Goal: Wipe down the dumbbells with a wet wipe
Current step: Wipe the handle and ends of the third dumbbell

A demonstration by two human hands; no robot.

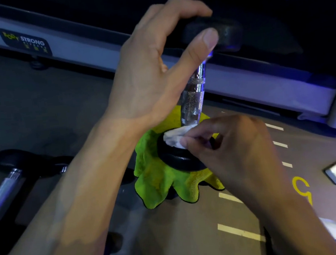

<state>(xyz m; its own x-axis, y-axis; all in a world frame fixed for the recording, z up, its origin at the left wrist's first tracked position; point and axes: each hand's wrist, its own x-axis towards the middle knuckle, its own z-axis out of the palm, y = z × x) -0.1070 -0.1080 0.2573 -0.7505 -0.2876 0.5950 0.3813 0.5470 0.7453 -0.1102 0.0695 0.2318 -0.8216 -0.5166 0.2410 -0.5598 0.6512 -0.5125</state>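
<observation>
The dumbbell (192, 95) has black heads and a shiny silver handle with a knurled crosshatch pattern. Its lower head rests on a lime-green cloth (160, 182) edged in black. The wipe (174, 137) is white. The floor (37, 112) is grey-brown with white dashes and a yellow marking on the right.

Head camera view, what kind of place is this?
Probably a gym: a black-ended dumbbell with a knurled chrome handle, another dumbbell lying on the floor, and a grey machine base labelled STRONG.
</observation>
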